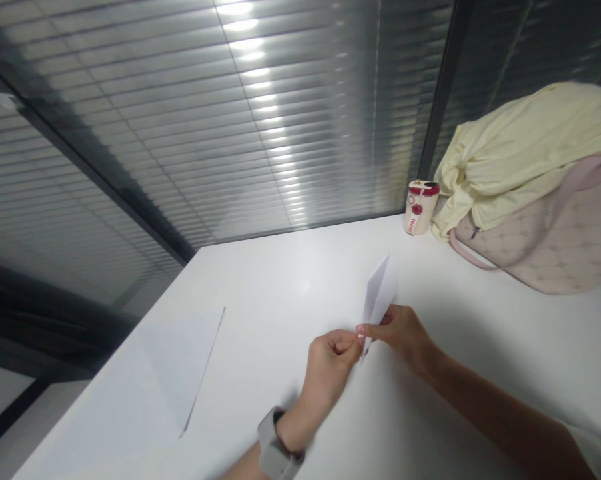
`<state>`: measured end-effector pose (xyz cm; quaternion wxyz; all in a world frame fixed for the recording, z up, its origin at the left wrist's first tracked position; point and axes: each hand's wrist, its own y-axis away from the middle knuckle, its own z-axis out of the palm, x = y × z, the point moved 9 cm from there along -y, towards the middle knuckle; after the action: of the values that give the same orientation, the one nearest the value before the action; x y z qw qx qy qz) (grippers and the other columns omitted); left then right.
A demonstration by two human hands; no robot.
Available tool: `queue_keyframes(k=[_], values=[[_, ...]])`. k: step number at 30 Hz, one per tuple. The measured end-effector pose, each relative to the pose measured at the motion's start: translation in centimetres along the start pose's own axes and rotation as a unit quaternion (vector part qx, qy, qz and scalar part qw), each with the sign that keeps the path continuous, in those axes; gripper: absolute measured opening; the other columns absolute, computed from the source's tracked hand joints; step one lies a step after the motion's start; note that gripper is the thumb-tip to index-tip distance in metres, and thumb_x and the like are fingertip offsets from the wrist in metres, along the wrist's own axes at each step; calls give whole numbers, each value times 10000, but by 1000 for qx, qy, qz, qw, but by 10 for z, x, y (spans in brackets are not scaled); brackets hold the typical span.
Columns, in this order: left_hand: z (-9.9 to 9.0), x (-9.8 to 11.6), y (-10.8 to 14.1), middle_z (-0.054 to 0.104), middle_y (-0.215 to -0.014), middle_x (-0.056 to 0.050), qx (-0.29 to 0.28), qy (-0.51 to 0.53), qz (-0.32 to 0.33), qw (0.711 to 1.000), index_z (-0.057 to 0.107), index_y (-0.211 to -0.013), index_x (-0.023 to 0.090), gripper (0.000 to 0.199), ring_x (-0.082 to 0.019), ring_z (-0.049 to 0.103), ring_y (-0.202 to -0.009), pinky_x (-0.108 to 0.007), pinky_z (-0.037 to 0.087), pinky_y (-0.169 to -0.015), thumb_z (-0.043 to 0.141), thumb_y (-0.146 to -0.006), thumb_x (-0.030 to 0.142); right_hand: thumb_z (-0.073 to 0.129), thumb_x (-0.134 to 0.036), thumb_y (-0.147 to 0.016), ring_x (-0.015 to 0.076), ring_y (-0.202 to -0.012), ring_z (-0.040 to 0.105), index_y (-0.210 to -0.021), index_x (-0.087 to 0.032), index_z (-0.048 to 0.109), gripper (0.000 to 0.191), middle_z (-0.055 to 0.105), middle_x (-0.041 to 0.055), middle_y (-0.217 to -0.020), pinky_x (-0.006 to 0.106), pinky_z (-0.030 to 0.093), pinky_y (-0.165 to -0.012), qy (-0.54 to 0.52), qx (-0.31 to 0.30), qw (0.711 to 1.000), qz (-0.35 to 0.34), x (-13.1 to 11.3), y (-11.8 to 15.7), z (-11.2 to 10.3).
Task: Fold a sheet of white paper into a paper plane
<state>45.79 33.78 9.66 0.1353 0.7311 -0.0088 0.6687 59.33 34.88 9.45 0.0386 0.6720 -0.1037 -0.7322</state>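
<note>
A small folded sheet of white paper (379,291) stands tilted above the table, its layers slightly apart at the top. My left hand (333,360) pinches its lower edge between thumb and bent fingers. From the other side my right hand (400,333) grips the same paper, thumb in front and fingers partly hidden behind it. The two hands meet at the paper's lower end. A grey smartwatch (275,443) is on my left wrist.
White sheets of paper (180,373) lie on the white table (270,287) at the left. At the back right stand a cream and red coffee cup (418,208) and a pink quilted bag (545,247) with pale yellow cloth (535,147) over it. Blinds (280,120) rise behind the table.
</note>
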Motion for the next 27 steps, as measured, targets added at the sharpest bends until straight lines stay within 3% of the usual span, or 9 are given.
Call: queue_keyframes(k=[3, 11, 18, 27], values=[[-1, -1, -1, 593, -477, 0, 0, 12, -9, 1000, 660, -521, 130, 359, -95, 463, -445, -213, 306, -450, 754, -657, 449, 783, -269, -523, 248, -642, 694, -663, -147, 711, 200, 744, 66, -677, 295, 526, -547, -14, 1, 1000, -1, 1, 0, 1], [2, -8, -1, 713, -636, -99, -18, 66, -49, 996, 744, -660, 101, 289, -154, 598, -559, -246, 430, -546, 781, -643, 387, 785, -233, -508, 220, -603, 669, -662, -142, 696, 200, 726, 39, -636, 278, 499, -525, -21, 1, 1000, 0, -6, 1, 1], [4, -7, 0, 708, -609, -73, -11, 72, -46, 996, 728, -629, 120, 247, -136, 588, -546, -242, 432, -559, 790, -630, 359, 817, -222, -477, 213, -605, 655, -693, -143, 689, 263, 730, 37, -678, 293, 504, -546, -48, -9, 999, -6, -3, -3, -2], [6, 0, 2, 716, -639, -90, -85, 4, -79, 993, 733, -603, 112, 198, -158, 624, -592, -248, 464, -587, 776, -631, 304, 832, -231, -476, 195, -612, 642, -690, -128, 697, 273, 724, 30, -671, 274, 477, -564, -23, -75, 997, -7, -8, -4, 4]])
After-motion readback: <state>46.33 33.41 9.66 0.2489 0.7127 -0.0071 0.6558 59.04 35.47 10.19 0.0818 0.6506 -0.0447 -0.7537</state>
